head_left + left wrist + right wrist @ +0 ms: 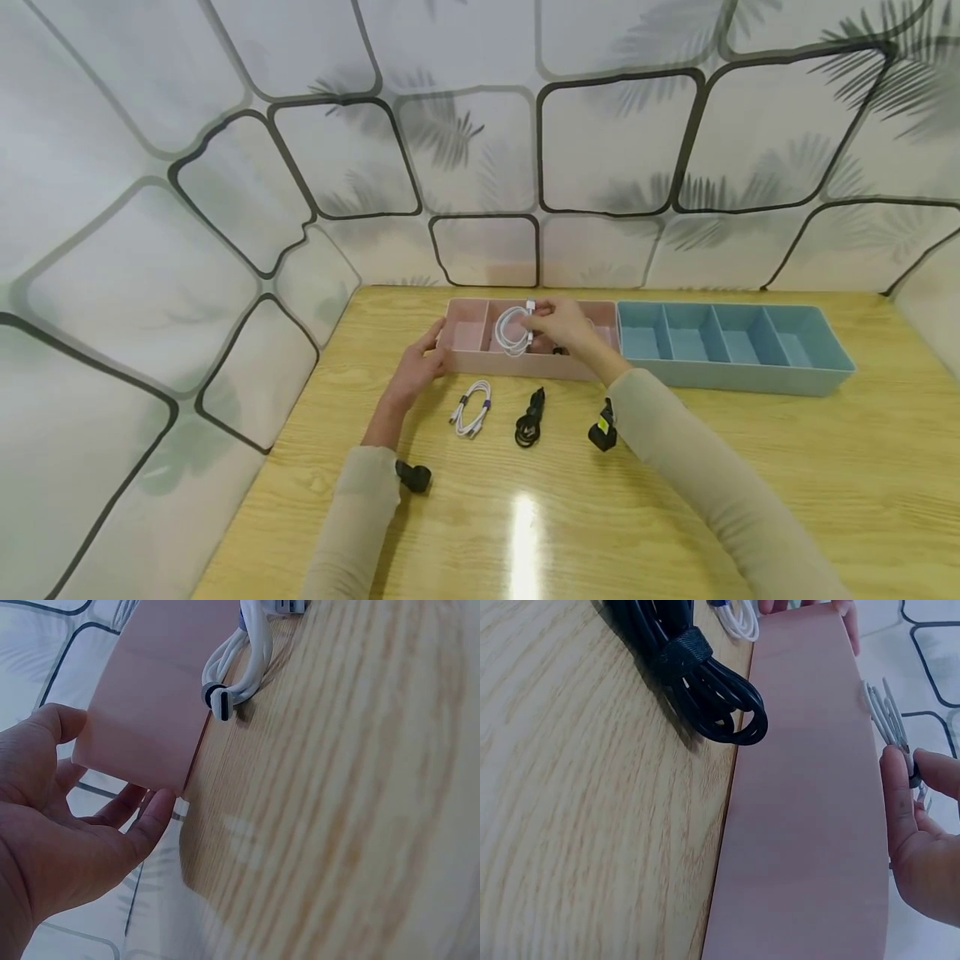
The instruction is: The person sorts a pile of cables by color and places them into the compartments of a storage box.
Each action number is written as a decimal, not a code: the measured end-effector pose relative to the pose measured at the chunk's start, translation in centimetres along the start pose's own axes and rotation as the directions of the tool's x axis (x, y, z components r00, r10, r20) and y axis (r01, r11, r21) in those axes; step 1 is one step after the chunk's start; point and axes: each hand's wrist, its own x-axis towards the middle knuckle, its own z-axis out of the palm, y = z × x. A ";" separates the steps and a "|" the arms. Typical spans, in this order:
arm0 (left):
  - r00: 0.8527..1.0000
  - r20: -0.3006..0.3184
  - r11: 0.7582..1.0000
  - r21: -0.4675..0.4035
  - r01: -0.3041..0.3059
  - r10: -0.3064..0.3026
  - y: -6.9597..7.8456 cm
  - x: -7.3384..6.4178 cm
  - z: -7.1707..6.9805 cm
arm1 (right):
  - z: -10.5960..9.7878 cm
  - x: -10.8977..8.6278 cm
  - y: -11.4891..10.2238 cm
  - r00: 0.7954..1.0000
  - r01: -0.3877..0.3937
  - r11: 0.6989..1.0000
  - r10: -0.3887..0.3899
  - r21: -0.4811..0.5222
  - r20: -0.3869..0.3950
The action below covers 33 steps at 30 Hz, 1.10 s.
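Observation:
A coiled white charging cable (511, 330) is pinched between the thumb and fingers of my right hand (564, 327), above the pink divided box (517, 364). In the right wrist view, the pinched cable (889, 720) shows beyond the box's upper edge, with a dark band at the fingertips. My left hand (417, 372) grips the left end of the pink box. From the left wrist, the thumb (64, 721) lies at one corner of that end and the fingers along its side. Dark items lie inside the box, partly hidden by my right hand.
On the wooden table (465, 517), a coiled white cable (472, 409) and a bundled black cable (529, 419) lie before the pink box. A blue divided box (750, 375) stands against its right end. A patterned curtain (480, 150) hangs behind the table.

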 end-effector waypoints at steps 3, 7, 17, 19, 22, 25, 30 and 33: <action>1.000 0.007 1.000 -0.003 0.011 -0.011 0.0 0.1 0.0 | -0.1 0.3 0.0 1.000 -0.010 1.000 0.010 0.028 0.002; 1.000 -0.008 1.000 0.007 -0.009 0.009 -1.0 0.7 0.2 | -0.5 0.6 0.1 1.000 -0.003 1.000 0.003 0.022 -0.006; 1.000 -0.028 1.000 -0.011 -0.013 0.012 -1.1 0.8 0.2 | -0.7 1.1 0.1 0.999 0.048 0.999 -0.048 -0.009 0.005; 1.000 -0.027 1.000 -0.011 -0.010 0.010 -1.1 0.8 0.2 | -0.6 1.2 0.2 0.999 0.051 0.999 -0.051 -0.017 0.004; 1.000 -0.019 1.000 -0.008 -0.003 0.002 -1.1 0.7 0.2 | -0.4 1.4 0.3 0.999 0.049 0.999 -0.049 -0.011 0.008; 1.000 -0.006 1.000 -0.019 0.009 -0.009 -1.0 0.7 0.1 | -0.3 1.4 0.3 0.999 0.040 0.999 -0.040 -0.002 0.011; 1.000 0.017 0.999 -0.027 0.019 -0.019 0.3 0.1 0.0 | -0.3 1.5 0.4 1.000 0.016 1.000 -0.016 0.001 0.004; 1.000 0.021 1.000 -0.010 0.019 -0.018 1.1 -0.3 -0.1 | -0.3 1.6 0.5 1.000 0.015 1.000 -0.016 0.016 0.010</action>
